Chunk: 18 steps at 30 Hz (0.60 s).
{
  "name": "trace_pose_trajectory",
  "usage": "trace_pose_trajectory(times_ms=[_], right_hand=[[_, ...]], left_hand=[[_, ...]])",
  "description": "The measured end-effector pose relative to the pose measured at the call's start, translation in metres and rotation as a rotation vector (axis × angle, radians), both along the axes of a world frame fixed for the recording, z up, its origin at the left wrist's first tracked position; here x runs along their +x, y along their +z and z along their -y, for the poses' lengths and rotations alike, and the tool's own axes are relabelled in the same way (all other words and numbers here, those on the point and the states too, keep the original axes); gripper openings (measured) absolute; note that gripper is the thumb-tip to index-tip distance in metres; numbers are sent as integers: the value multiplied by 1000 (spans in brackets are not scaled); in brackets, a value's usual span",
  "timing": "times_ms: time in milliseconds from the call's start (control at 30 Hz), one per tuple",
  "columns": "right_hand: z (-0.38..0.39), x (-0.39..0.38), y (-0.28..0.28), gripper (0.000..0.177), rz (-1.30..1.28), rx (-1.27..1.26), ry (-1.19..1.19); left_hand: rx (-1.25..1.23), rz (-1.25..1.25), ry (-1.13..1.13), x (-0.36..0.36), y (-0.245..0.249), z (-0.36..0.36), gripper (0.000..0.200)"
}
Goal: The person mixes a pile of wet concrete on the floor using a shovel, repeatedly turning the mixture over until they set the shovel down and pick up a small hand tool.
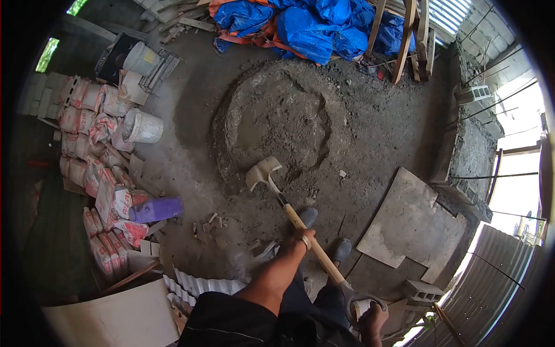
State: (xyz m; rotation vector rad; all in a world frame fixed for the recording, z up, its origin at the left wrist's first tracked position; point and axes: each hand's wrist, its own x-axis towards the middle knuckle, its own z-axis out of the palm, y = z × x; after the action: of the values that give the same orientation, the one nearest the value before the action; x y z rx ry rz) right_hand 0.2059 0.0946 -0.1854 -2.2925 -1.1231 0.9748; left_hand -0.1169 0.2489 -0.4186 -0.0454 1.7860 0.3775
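shovel (325, 258) observed blade-first toward upper left, long axis diagonal. left hand (303, 236) closed round shaft, right hand (373, 318) holding end handle; blade (261, 172) beyond both.

Bag stack (98, 118) is the landmark. White bucket (143, 127) at its right side, purple container (157, 209) against its lower right. Blue tarp (318, 32) up and right of it; flat board (396, 220) and corrugated sheeting (485, 277) well apart, right.

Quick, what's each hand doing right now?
Left hand: closed around the wooden shaft of the shovel.
Right hand: closed on its end handle.
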Motion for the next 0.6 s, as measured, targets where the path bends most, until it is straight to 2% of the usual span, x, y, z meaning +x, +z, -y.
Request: trace_pose_trajectory(times_ms=[33, 100, 133, 200, 233, 300, 333, 367, 433, 467, 500, 533, 567, 600], right_hand=[[-13, -8, 0, 10, 6, -9, -10], [-62, -44, 19, 10, -466, -170, -631], [-61, -42, 10, 10, -462, -179, -627], [-62, -42, -14, 12, -468, -224, -601], [-73, -48, -2, 12, -471, -222, -603], [-111, -61, 46, 12, -478, -149, -546], [-114, -54, 59, 12, -476, -131, -558], [-114, -41, 69, 11, -379, -15, -465], [-109, -8, 91, 10, -89, 139, -204], [-111, 3, 107, 13, -37, 165, -97], [-109, 11, 126, 15, 16, 184, 6], [-113, 9, 148, 24, 35, 127, 72], [-111, 20, 151, 24, 46, 127, 61], [-109, 35, 151, 28, 103, 149, 239]], left_hand=[[-11, -93, -142, -11, 13, -24, 30], [-43, -142, 171, -15, 11, -50, 27], [-51, -142, 176, -18, 11, -62, 27], [115, -299, 135, -28, 17, -89, 23], [118, -301, 132, -30, 31, -104, 23], [321, -64, 190, -26, 69, -137, 21], [301, 129, 342, -18, 52, -141, 20], [311, 142, 330, -7, 70, -150, 20], [278, 468, 484, 16, 99, -161, 18], [272, 538, 528, 27, 95, -165, 19], [259, 549, 518, 45, 92, -165, 19], [205, 424, 604, 67, 91, -164, 21], [159, 296, 686, 85, 98, -168, 23], [137, 308, 710, 100, 106, -168, 26]])
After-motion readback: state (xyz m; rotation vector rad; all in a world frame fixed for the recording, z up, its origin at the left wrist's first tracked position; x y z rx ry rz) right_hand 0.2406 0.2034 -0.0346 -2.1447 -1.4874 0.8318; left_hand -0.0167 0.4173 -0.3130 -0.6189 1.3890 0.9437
